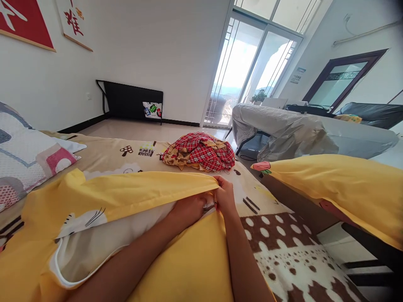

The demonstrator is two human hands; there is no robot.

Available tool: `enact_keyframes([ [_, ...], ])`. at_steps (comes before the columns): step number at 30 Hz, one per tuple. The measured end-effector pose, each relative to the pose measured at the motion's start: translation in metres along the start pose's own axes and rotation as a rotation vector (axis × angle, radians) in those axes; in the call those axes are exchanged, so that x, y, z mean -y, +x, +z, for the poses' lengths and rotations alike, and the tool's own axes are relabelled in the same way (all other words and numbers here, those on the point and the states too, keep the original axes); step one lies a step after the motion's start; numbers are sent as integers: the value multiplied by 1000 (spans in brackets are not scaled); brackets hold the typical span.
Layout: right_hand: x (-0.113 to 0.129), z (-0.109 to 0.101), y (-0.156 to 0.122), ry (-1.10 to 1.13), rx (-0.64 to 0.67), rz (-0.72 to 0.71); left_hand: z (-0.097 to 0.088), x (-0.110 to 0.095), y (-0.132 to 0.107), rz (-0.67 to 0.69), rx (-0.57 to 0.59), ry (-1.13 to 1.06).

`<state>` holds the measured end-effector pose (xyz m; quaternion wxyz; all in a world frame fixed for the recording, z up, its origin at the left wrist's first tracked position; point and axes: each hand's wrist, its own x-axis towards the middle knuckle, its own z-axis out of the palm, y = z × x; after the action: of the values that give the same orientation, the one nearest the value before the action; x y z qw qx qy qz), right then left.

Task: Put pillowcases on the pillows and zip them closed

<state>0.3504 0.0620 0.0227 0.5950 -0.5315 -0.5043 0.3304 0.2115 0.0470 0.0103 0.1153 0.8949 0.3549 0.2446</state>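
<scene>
A yellow pillowcase [132, 193] lies across the bed in front of me with a white pillow [103, 235] partly inside its open end. My left hand [189, 209] is closed on the pillow's corner inside the opening. My right hand [224, 193] pinches the yellow pillowcase's edge at the corner, right beside the left hand. Both forearms reach in from the bottom of the view.
A red checked cloth [200, 152] lies crumpled farther up the bed. A second yellow pillow [340, 188] rests at the right, a patterned pillow [28, 155] at the left. The bedsheet [283, 247] is beige with brown spots. A covered sofa [299, 132] stands beyond the bed's right edge.
</scene>
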Motion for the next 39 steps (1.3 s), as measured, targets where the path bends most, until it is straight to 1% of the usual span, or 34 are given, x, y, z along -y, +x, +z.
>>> enact_keyframes([
  [2,-3,3,1,95,-12,40,3,0,0,-4,3,45],
  [5,-8,4,2,171,12,50,4,0,-1,11,0,75],
  [7,-9,2,2,146,23,43,1,0,-2,-3,1,51],
  [10,-8,-1,1,21,16,10,-5,1,-4,-14,-2,-51],
  [13,-5,-4,1,-58,24,-18,-6,5,-7,69,-62,-142],
  [15,-3,-5,0,-62,26,-33,-4,9,-10,151,-117,-156],
  [17,-2,-5,1,-51,25,-52,-2,13,-12,200,-146,-181],
  [19,-3,-5,2,-48,25,-75,-1,13,-14,163,-136,-245],
  [24,-9,-6,7,-55,19,-108,-5,11,-15,-48,-33,-440],
  [27,-12,-7,9,-40,35,-115,-6,13,-12,-118,-35,-515],
  [29,-12,-8,8,-12,62,-110,-4,15,-9,-136,-36,-563],
  [31,-10,-8,7,9,76,-107,-2,16,-7,-120,1,-595],
  [32,-9,-8,6,13,75,-109,-1,16,-6,-107,10,-590],
  [34,-7,-8,5,15,63,-112,0,16,-5,-102,-19,-539],
  [37,-8,-8,4,44,67,-107,-1,16,-4,-170,-70,-495],
  [39,-10,-7,4,86,86,-102,-2,20,-5,-236,-59,-555],
])
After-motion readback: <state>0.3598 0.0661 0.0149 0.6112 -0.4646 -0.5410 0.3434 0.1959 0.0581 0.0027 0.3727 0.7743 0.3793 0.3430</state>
